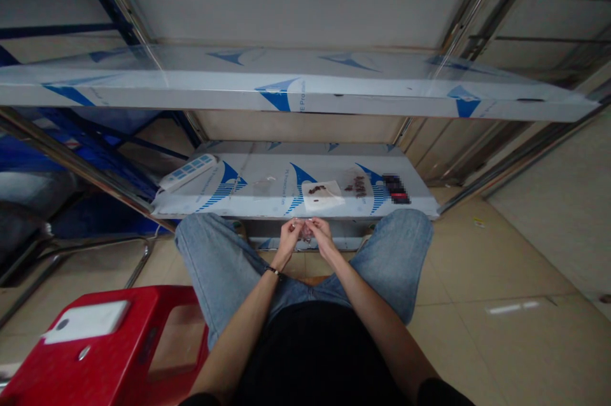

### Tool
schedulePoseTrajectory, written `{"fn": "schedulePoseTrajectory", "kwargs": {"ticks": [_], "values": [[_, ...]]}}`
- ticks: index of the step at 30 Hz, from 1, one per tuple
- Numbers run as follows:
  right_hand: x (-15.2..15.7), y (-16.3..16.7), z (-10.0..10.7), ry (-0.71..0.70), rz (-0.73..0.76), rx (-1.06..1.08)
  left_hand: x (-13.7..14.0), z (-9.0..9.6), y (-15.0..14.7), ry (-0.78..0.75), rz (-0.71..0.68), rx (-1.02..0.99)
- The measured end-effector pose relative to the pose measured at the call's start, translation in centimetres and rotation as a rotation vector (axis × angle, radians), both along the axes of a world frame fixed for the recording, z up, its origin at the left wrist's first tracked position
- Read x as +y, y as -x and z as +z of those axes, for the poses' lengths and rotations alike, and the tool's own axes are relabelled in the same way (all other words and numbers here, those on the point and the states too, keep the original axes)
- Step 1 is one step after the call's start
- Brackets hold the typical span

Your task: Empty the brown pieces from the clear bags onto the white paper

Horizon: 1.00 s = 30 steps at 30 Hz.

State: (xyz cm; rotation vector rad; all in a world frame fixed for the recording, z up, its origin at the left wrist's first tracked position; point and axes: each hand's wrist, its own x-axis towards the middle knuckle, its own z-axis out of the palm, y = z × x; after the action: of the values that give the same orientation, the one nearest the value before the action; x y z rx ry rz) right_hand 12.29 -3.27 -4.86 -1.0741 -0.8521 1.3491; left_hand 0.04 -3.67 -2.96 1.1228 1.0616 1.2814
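Observation:
My left hand [290, 235] and my right hand [321, 234] meet between my knees, just in front of the lower shelf's edge. Fingertips of both are pinched on a small, clear, plastic-like bag [306, 233], whose contents are too small to make out. Beyond them, a white sheet [329, 200] lies on the shelf with small dark brown pieces [317, 189] on it. Right of the sheet is a second group of brown pieces [359, 187]. A piece of clear film [265, 183] rests to the left.
The film-covered lower shelf [224, 202] also carries a white power strip [188, 172] and a blurred dark object [396, 189]. An upper shelf [324, 102] spans the view above. At lower left, a red stool [138, 310] bears a white phone-like device [88, 321].

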Motion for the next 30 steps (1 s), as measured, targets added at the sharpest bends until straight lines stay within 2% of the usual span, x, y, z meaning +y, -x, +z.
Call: {"fn": "schedulePoseTrajectory", "kwargs": {"ticks": [5, 9, 15, 19, 21, 25, 27, 30], "values": [[-0.1, 0.0, 0.5, 0.034, -0.058, -0.002, 0.3, -0.5, 0.0, 0.059, 0.042, 0.006], [-0.2, -0.7, 0.9, 0.047, -0.097, 0.011, 0.4, -0.2, 0.5, 0.091, 0.068, 0.007], [0.0, -1.8, 1.6, 0.089, -0.145, 0.019, -0.1, 1.4, 0.5, 0.075, -0.203, 0.014], [0.1, -2.3, 2.0, 0.037, -0.160, -0.048, -0.5, 1.8, 0.4, 0.070, -0.314, 0.027], [0.2, -3.0, 2.1, 0.006, -0.240, -0.065, -0.5, 1.4, 0.8, 0.070, -0.303, 0.059], [1.2, -5.9, 2.4, 0.038, -0.524, 0.021, 0.1, 0.3, 2.4, 0.168, -0.263, 0.100], [2.6, -7.6, 3.0, 0.061, -0.582, 0.068, 0.4, -0.3, 3.0, 0.190, -0.198, 0.127], [6.3, -10.2, 4.6, 0.059, -0.588, 0.046, 0.5, -0.7, 3.3, 0.202, -0.172, 0.147]]}}
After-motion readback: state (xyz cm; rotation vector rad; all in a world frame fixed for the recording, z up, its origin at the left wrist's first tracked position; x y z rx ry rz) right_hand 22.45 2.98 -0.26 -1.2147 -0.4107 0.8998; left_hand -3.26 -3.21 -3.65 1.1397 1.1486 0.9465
